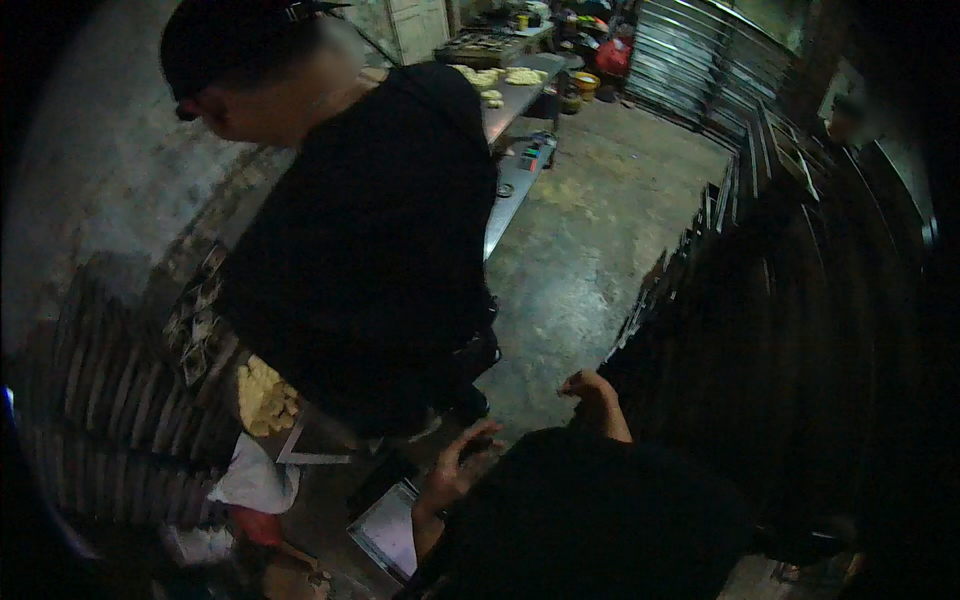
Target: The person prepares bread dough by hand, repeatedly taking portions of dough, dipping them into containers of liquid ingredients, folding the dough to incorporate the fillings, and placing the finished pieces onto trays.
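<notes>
My left hand (462, 466) is raised in front of my dark shirt, its fingers loosely bent and apart, holding nothing that I can see. Farther right, my right hand (592, 388) hangs over the floor beside the dark racks, wrist bent and fingers loosely curled. It appears empty, though the light is dim. A shallow tray-like thing with a pale inside (388, 530) lies below and left of my left hand. Close ahead on the left, a person in a black shirt and cap (350, 240) stands between me and a metal table (520, 100).
A pile of yellowish dough pieces (266, 398) lies left of the person, near a white sack (255, 475). More dough lumps (525, 76) sit on the far table. Tall tray racks (740, 270) line the right; stacked dark trays or molds (120, 390) stand left. A concrete floor (575, 250) runs between.
</notes>
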`<state>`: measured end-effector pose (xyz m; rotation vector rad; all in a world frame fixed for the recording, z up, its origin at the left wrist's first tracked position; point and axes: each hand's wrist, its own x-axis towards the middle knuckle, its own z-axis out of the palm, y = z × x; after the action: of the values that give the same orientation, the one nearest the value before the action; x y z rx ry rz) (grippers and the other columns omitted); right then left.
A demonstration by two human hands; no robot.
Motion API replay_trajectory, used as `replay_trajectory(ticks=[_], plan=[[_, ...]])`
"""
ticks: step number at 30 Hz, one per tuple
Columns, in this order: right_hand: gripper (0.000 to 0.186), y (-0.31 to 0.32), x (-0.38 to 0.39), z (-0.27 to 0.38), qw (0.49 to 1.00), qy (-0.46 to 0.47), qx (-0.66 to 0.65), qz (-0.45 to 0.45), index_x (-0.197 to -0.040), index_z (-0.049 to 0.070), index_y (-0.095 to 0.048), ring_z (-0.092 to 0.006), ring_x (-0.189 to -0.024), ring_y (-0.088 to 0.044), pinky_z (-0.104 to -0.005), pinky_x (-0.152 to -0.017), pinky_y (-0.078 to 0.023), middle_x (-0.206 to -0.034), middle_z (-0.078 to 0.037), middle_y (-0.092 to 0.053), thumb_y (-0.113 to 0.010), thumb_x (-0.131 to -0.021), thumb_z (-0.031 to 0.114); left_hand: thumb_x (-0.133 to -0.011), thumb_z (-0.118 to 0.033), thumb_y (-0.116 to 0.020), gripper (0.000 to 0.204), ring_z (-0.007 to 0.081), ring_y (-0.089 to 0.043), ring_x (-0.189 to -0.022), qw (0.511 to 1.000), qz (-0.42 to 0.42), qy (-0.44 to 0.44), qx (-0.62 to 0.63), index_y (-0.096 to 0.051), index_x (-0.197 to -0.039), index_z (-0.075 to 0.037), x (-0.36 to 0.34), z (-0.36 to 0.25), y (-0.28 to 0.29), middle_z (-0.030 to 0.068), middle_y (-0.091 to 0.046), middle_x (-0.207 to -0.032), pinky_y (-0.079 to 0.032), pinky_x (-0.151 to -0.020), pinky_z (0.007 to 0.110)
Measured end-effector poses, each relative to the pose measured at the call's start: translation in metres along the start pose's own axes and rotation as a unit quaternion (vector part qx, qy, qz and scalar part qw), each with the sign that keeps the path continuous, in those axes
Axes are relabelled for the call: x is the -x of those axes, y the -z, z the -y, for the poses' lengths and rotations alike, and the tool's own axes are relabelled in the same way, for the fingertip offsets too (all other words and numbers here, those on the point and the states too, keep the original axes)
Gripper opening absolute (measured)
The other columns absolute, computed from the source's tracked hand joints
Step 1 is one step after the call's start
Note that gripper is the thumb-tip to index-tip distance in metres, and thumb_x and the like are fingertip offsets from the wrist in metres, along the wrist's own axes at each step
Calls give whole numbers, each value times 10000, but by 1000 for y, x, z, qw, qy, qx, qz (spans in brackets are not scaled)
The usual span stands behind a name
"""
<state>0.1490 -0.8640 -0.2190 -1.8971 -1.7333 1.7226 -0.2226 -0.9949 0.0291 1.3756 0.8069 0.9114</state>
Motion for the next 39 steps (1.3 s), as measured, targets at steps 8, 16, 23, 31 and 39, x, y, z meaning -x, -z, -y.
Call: replay_trajectory(ticks=[8, 16, 23, 31, 39], plan=[[288, -16, 55, 0, 864, 73, -437, -240, -1104, 2, -647, -158, -838, -604, -303, -729, -491, -982, -73, -672, -624, -861, 153, -955, -176, -559, 508, 199, -559, -1142, 991, 128, -9, 35, -378, -1417, -66, -151, -41, -43, 127, -541, -1299, -402, -1013, 349], [344, 53, 21, 3, 958, 15, -210, -192, -1177, -4, -615, -154, -886, -611, -315, -800, -491, -1034, -85, -671, -608, -936, 242, -953, -138, -548, 532, 197, -575, -1106, 987, 136, 0, 80, -344, -1441, -83, -238, -45, 1, 115, -547, -1291, -411, -999, 334], [667, 176, -33, 181, 973, 38, -218, -70, -1454, 104, -353, -219, -1170, -529, -393, -939, -443, -1285, -121, -575, -632, -909, 370, -971, -146, -528, 508, 200, -565, -1125, 992, 93, -21, 85, -352, -1444, -86, -340, -28, 40, 136, -528, -1308, -428, -990, 333], [558, 195, -139, 231, 992, -5, 40, 122, -1325, 88, -499, -271, -986, -627, -363, -781, -508, -1133, -110, -656, -674, -855, 334, -980, -172, -517, 415, 204, -565, -1116, 987, 53, 40, 145, -453, -1377, -69, -430, 15, 65, 126, -528, -1304, -480, -930, 324], [387, 261, -214, 174, 995, 37, 16, 92, -1235, 88, -574, -292, -940, -647, -370, -779, -510, -1058, -112, -681, -628, -873, 214, -960, -204, -550, 390, 162, -611, -1006, 992, 71, -22, 106, -506, -1322, -66, -519, -19, 59, 86, -637, -1126, -485, -878, 301]])
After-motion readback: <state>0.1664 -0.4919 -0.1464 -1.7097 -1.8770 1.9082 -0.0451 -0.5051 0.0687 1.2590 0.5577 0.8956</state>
